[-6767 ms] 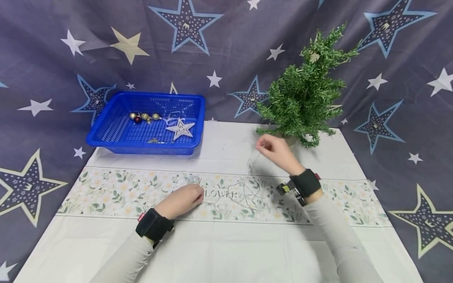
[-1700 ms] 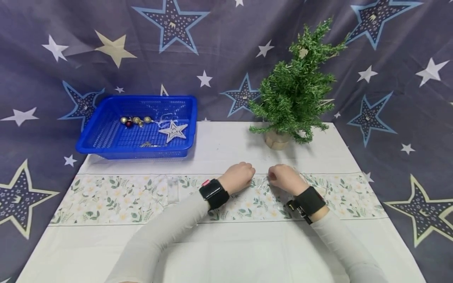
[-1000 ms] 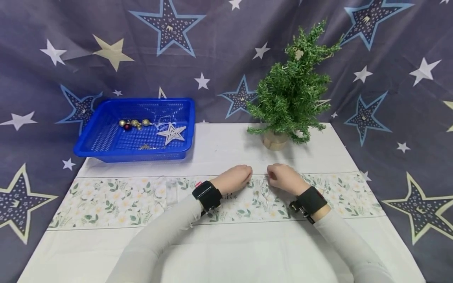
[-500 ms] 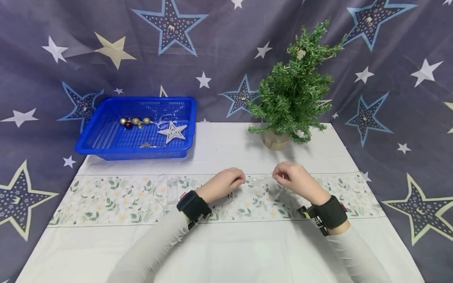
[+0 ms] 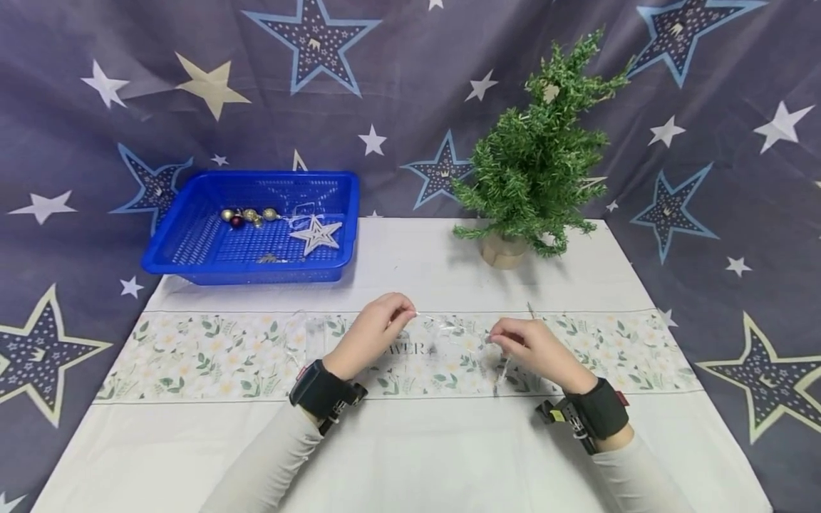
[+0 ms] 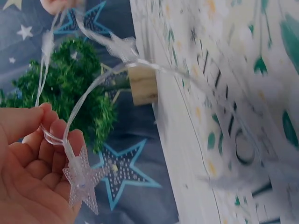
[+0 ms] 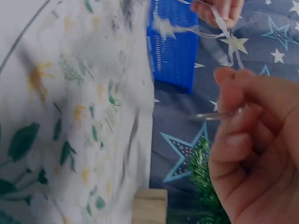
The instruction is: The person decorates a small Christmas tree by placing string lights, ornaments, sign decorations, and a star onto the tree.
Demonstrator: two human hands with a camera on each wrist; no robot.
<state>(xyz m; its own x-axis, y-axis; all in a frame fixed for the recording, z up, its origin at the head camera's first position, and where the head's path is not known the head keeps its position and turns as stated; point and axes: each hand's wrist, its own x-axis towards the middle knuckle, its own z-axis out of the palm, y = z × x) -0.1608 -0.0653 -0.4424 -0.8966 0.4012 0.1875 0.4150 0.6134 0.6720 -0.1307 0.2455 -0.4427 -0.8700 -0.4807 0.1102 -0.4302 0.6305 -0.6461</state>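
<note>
A clear string of star lights (image 5: pixel 442 324) spans between the two hands over the floral runner. My left hand (image 5: pixel 372 331) pinches its thin wire between thumb and index finger. Close below those fingers, a clear plastic star light (image 6: pixel 84 182) dangles in the left wrist view. At the string's other end, my right hand (image 5: pixel 535 349) pinches the wire with fingers curled, and more of the string hangs beneath it. A short shiny piece (image 7: pixel 210 115) sticks out from the right fingers in the right wrist view.
A blue basket (image 5: pixel 256 273) at back left contains gold and dark red baubles (image 5: pixel 249 215) and a silver star (image 5: pixel 316 235). The small green artificial tree (image 5: pixel 539 157) stands on a wooden base (image 5: pixel 504 253) at back right. A clear box-like piece (image 5: pixel 314 338) lies left of the left hand.
My hands were close together over the runner a second ago; they have since drawn apart, the left moving left, with the string stretched between them. Earlier, the right hand was by the tree's base.
</note>
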